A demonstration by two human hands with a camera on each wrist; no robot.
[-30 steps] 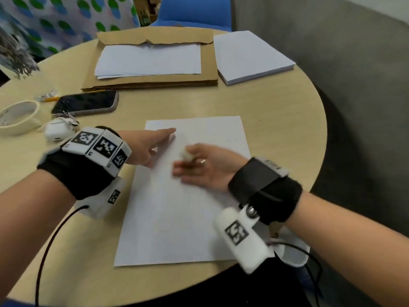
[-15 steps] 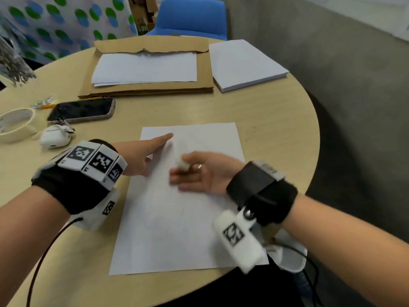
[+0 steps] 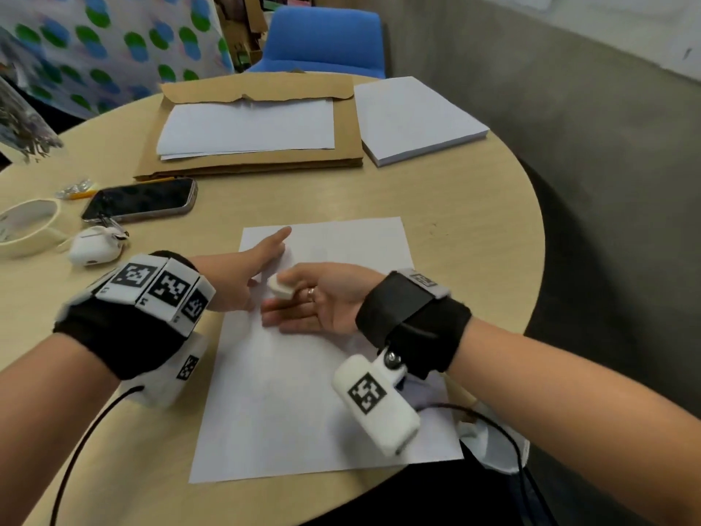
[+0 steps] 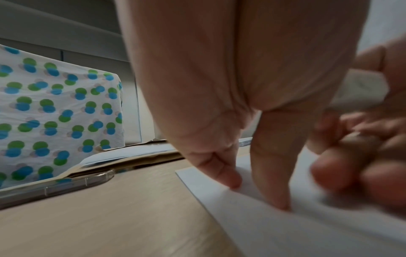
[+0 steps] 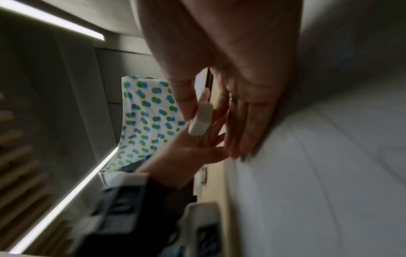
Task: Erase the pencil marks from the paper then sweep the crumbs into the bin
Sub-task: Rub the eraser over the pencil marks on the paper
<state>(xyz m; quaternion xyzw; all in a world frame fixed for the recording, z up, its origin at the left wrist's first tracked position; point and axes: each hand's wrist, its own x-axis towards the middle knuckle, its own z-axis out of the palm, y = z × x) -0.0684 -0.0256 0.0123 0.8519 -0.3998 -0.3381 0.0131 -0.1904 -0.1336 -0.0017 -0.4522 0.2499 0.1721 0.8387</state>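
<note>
Two hands work over one white sheet of paper [image 3: 303,392] that lies flat on the round wooden table [image 3: 462,222], near my edge of it. My left hand [image 3: 242,275] rests on the sheet's 10 o'clock portion, index finger stretched straight toward 12 o'clock; the left wrist view shows the thumb and a fingertip [image 4: 279,200] pressing the paper down at its left edge, so this hand is extended and holds nothing. My right hand [image 3: 326,301] sits just beside it at the sheet's centre, palm turned partly up, a ring on one finger. It pinches a small white eraser [image 3: 280,285] between thumb and forefinger, the remaining fingers lying straight along the paper; the right wrist view confirms the eraser [image 5: 201,120] clamped at the fingertips, raised slightly off the sheet. Pencil marks are too faint to make out on the paper. Noted at 12 o'clock: a torn brown cardboard envelope [image 3: 250,161] with loose white sheets on it, and at 1 o'clock a stack of white paper [image 3: 417,119]. At 10 o'clock lie a dark phone [image 3: 140,201], a white earbud case [image 3: 95,246] and a roll of tape [image 3: 26,227]. A white bin [image 3: 493,446] shows partly below the table edge at 5 o'clock, under my right forearm. A blue chair [image 3: 322,39] stands beyond the table.
</note>
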